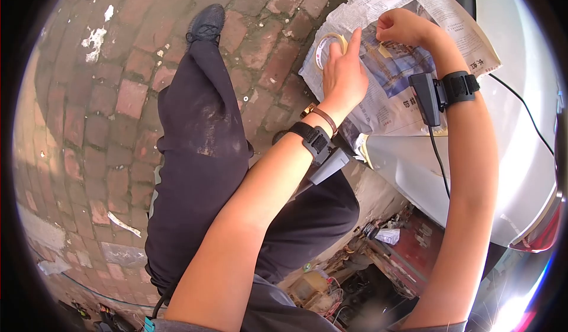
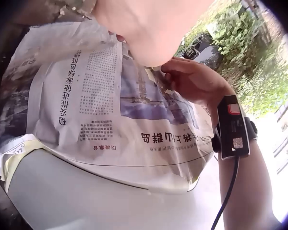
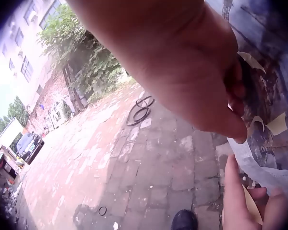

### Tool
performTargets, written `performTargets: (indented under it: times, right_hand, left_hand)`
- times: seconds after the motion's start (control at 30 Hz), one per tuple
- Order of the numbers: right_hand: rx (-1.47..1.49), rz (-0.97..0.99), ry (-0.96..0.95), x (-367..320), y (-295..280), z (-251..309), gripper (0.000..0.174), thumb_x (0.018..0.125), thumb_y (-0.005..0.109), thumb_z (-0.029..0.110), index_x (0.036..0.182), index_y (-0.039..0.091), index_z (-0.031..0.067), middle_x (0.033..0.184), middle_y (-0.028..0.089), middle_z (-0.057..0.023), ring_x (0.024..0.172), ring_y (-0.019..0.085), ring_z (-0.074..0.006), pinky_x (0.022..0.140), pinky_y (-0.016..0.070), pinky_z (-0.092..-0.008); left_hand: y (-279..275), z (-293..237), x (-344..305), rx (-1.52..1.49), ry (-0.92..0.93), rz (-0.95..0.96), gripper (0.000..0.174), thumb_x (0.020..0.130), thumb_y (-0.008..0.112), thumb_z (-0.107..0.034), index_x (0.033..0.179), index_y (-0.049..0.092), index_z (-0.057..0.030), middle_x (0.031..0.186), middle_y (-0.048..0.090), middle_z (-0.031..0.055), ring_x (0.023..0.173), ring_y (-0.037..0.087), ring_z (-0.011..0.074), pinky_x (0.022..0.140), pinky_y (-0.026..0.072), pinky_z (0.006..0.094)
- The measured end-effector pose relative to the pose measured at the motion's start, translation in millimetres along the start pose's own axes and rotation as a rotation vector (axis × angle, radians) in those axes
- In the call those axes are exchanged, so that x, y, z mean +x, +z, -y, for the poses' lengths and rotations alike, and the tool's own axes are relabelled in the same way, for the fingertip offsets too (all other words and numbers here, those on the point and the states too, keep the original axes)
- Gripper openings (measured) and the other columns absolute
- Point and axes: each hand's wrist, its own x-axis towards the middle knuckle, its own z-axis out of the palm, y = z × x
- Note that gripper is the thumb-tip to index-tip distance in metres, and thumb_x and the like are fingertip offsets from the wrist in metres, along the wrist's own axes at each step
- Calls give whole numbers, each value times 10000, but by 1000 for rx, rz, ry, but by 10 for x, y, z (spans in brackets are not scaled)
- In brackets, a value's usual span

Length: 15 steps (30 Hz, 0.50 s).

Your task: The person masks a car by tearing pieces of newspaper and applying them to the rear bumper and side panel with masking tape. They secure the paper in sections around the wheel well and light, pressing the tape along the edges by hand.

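Observation:
My left hand [image 1: 345,81] grips a roll of masking tape [image 1: 320,53] at the newspaper's left edge, its index finger stretched forward. The roll also shows as a pale edge among the left fingers in the right wrist view. My right hand [image 1: 408,27] is bent over the newspaper [image 1: 361,116], thumb and fingers pinched together at a short curl of masking tape [image 3: 256,122]; its curled fingers are partly hidden. Close by, a small square piece of tape [image 3: 277,124] lies on the printed picture. The newspaper covers part of a silver car panel [image 2: 86,191].
Tape runs along the paper's lower edge [image 2: 24,148]. Below the panel are a red part [image 1: 417,243] and loose wires. Brick paving [image 1: 118,125] spreads to the left, past my outstretched leg [image 1: 204,107]. A black hose [image 3: 140,112] and a parked car [image 3: 29,146] lie farther off.

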Motion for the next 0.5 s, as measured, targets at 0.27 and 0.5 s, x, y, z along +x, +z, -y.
performTargets:
  times: [0.27,0.5]
  right_hand:
    - [210,-135,-54,121,194,-126,135,817,705,157,817,670,27,771,664,-11,719,579,-102,668,475,-283]
    - [139,-231,66,123,178,-1,191,730,777,158,726,650,16,702,657,-51,665,609,-130,615,497,-301]
  left_hand:
    - [122,77,-54,15,15,-121,703,838,531,27,1512,356,-73,1111,482,237,1009,551,413,895,471,457]
    - [171,67,-155,64,135,-63,692,826,548,13,1492,413,-118,1042,486,210,963,554,404,839,477,472]
